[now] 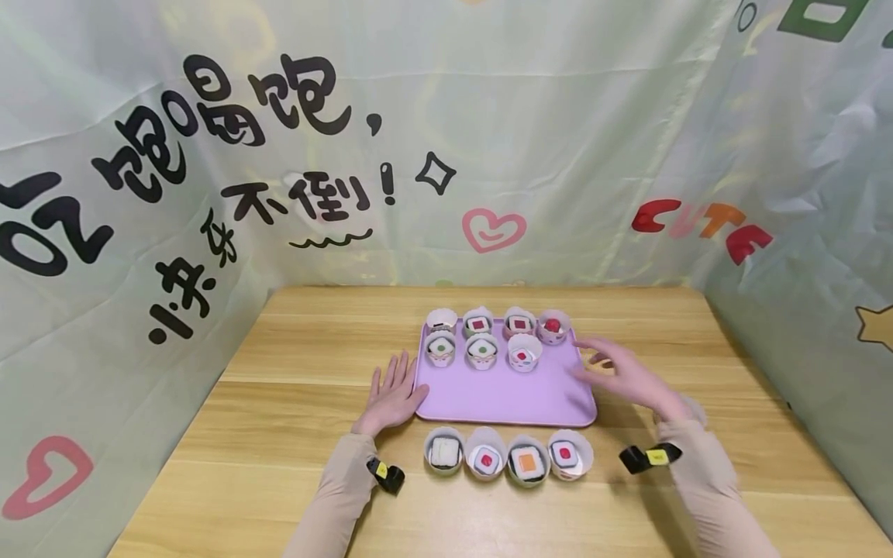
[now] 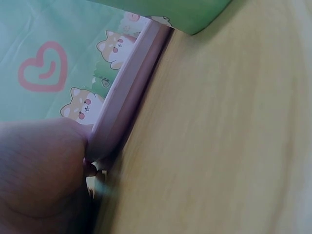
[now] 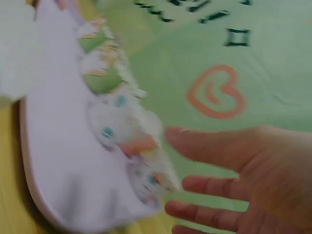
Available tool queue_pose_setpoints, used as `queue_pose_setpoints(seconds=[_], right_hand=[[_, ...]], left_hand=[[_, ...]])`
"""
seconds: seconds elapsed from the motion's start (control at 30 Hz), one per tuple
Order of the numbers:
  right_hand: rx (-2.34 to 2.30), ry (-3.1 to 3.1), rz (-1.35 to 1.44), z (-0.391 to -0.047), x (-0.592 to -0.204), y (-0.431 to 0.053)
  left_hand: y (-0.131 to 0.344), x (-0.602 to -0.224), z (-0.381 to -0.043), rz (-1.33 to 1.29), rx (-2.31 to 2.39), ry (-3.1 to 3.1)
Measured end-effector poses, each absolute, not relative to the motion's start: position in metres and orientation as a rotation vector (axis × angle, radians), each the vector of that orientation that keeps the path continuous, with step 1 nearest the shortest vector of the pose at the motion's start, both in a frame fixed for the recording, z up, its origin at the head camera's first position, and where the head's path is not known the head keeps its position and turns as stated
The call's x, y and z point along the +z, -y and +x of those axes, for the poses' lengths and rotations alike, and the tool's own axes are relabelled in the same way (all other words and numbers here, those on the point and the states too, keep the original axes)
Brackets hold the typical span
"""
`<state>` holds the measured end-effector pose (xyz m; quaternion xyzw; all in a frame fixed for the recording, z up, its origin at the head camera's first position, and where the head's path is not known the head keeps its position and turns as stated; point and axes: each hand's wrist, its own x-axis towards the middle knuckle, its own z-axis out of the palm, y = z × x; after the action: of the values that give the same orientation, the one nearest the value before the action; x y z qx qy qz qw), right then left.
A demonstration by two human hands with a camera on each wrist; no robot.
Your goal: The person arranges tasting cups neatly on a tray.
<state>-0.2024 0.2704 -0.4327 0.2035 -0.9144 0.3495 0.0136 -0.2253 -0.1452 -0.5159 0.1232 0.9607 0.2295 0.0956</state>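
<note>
A lilac tray [image 1: 488, 401] lies on the table, bearing two rows of patterned paper cups. Each cup holds what looks like a toy sushi piece, such as the red-topped one in the cup [image 1: 553, 328] at the back right corner. My left hand [image 1: 392, 399] rests flat at the tray's left side, fingers spread, thumb at the rim; the left wrist view shows the hand against the tray edge [image 2: 122, 97]. My right hand [image 1: 631, 380] hovers beside the tray's right edge, near that corner cup, fingers apart and holding nothing, also seen in the right wrist view.
Several more filled cups [image 1: 486, 454] stand in a row in front of the tray, on the wooden table [image 1: 279, 434]. A pale rounded thing [image 1: 696, 409] is partly hidden behind my right wrist. Printed cloth [image 1: 558, 139] hangs around the back and sides.
</note>
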Motion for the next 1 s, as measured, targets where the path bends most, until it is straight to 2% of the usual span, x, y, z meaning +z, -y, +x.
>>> queue_pose_setpoints(seconds=[0.3,1.0], right_hand=[[1.039,2.903,0.487,-0.163,-0.434,-0.320],[1.282,2.888,0.423,-0.146,-0.456,-0.368]], left_hand=[[0.146,-0.517,-0.225,0.357,0.681,-2.839],[0.145,-0.515,-0.224,0.358,0.694,-2.846]])
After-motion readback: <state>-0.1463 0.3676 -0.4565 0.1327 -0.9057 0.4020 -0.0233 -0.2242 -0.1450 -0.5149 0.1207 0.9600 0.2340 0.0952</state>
